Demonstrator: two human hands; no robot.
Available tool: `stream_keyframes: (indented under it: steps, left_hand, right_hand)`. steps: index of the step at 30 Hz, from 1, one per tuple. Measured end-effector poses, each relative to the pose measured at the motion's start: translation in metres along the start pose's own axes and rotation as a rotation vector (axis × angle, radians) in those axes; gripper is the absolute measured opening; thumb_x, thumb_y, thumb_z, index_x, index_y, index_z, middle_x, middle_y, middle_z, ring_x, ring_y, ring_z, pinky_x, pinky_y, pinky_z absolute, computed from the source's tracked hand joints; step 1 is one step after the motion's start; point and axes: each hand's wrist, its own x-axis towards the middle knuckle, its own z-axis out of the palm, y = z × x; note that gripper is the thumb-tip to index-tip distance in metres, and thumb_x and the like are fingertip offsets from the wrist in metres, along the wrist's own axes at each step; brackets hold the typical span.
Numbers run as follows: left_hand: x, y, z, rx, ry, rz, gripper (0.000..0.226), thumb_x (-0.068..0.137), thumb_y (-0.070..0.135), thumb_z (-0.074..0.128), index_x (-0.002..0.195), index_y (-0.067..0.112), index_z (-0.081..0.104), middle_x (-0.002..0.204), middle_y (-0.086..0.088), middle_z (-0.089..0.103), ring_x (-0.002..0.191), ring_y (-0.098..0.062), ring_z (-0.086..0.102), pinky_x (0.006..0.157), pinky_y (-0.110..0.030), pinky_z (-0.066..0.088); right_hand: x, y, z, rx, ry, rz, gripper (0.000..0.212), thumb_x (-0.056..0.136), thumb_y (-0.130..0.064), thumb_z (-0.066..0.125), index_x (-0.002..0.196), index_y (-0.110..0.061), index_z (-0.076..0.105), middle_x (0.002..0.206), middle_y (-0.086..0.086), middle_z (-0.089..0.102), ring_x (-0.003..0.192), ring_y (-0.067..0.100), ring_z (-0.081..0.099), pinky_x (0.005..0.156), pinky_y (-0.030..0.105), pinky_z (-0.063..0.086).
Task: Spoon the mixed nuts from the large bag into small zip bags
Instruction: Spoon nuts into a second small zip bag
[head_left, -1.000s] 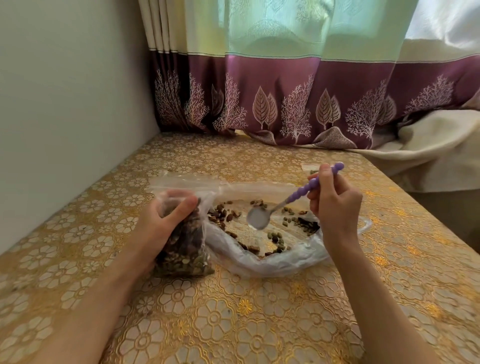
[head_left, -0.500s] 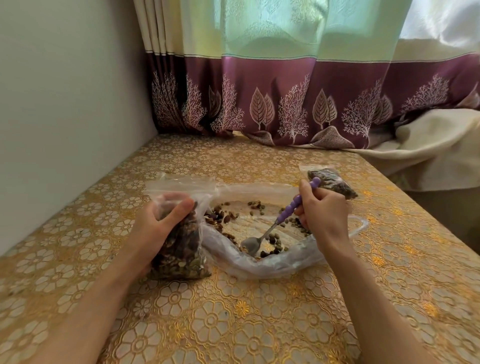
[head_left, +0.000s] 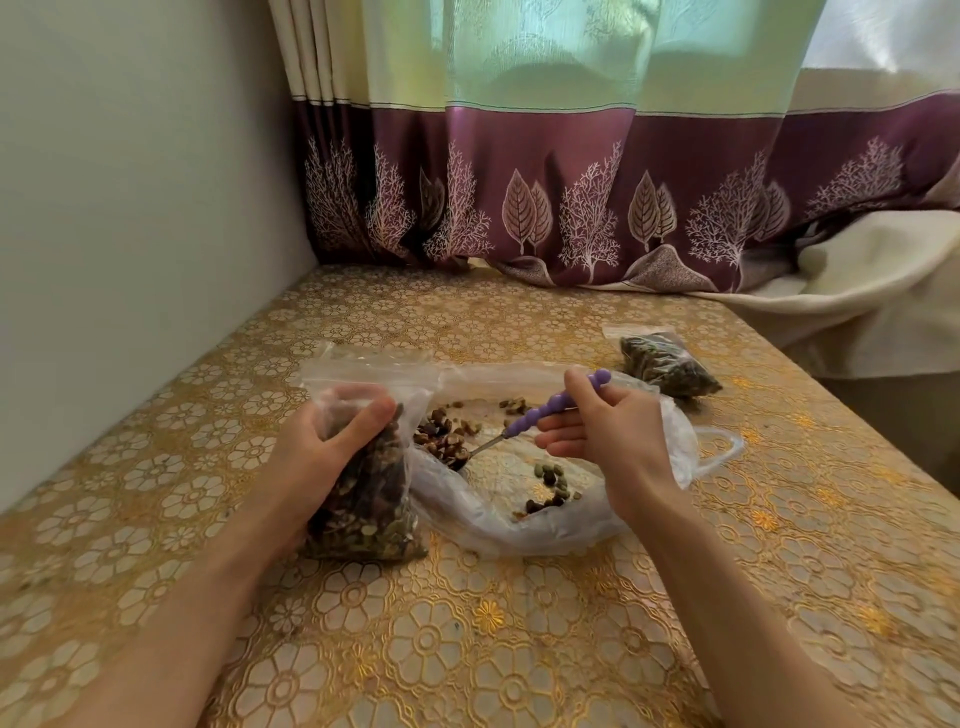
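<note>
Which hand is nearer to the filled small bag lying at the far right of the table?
Right. The right hand, holding the purple spoon, is just left of that filled small bag; the left hand is far across.

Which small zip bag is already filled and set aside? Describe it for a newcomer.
Start at the gold floral tablecloth, then the large clear plastic bag of scattered nuts at its centre. Beyond that bag's far right corner lies a small clear zip bag packed with dark greenish nuts. Unlike the small nut bag held upright, no hand touches it.
</note>
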Motion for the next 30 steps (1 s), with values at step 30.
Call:
stream_keyframes:
  steps: [30]
  left_hand:
    - [-0.004,0.008,0.003,0.087,-0.284,-0.204,0.114,0.017,0.08,0.071,0.112,0.019,0.058,0.09,-0.004,0.072,0.075,-0.018,0.071,0.057,-0.021,0.054]
  right_hand:
    - [-0.021,-0.022,0.014,0.317,-0.068,-0.291,0.034,0.097,-0.021,0.049,0.073,-0.003,0.064,0.061,0.007,0.069,0.049,0.017,0.062,0.046,0.021,0.051]
